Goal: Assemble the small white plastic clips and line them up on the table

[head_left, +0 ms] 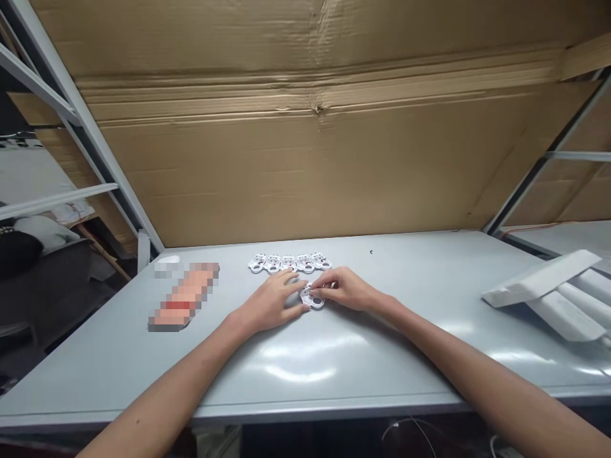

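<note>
This looks like a workshop or small assembly floor rather than a home. A plain grey worktable [334, 356] with a bare, scuffed top fills the view; big sheets of brown corrugated cardboard [305, 159] stand behind it as a makeshift wall; grey metal racking struts [86, 127] slant up at the left, with more at the right. A row of identical small white parts [289, 262] lies lined up near the back of the table, batch-fashion; a further white part [312, 298] sits between the left hand [272, 302] and the right hand [346, 289]. Long white packing pieces [548, 286] are piled at the right edge; a second grey table [563, 236] stands just beyond them.
</note>
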`<state>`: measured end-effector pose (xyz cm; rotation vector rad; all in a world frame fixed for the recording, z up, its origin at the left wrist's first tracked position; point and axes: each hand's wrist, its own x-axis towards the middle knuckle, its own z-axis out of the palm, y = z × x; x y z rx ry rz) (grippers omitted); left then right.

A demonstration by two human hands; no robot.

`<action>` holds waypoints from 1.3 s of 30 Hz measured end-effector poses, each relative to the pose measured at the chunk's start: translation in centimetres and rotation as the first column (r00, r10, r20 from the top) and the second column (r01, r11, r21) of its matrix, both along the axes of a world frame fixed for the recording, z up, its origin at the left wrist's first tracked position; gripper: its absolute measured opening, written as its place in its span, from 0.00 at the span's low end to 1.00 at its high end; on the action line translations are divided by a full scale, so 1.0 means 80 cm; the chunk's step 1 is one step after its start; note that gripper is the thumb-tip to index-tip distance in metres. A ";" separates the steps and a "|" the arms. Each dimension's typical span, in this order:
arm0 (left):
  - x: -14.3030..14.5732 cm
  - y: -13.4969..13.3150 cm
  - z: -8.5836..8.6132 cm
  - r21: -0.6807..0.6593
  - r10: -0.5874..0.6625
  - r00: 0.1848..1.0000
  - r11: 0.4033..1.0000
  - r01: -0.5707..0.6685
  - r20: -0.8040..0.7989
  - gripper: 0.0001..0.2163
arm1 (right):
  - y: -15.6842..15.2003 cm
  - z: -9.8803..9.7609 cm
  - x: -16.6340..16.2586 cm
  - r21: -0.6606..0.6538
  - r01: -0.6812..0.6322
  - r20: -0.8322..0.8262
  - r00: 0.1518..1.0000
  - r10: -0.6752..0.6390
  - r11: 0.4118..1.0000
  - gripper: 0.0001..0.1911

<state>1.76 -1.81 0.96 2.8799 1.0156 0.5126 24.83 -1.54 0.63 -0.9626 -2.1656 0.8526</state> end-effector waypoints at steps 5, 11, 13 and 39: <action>-0.001 0.000 0.001 -0.028 -0.019 1.000 0.999 0.019 0.005 0.19 | 0.000 -0.007 0.000 0.184 0.052 0.061 0.996 -0.064 0.982 0.09; -0.003 0.001 -0.001 -0.001 -0.024 1.000 1.000 0.024 -0.004 0.21 | -0.004 -0.003 0.000 0.163 0.051 0.091 0.994 -0.066 0.985 0.09; -0.003 0.000 -0.001 -0.003 -0.028 1.000 1.000 0.028 -0.006 0.21 | -0.004 -0.001 0.000 0.149 0.027 0.100 0.994 -0.042 0.988 0.09; -0.002 -0.003 0.001 -0.018 -0.059 0.998 0.998 0.060 0.007 0.18 | -0.013 0.011 0.005 0.169 -0.071 0.227 0.974 0.031 0.983 0.12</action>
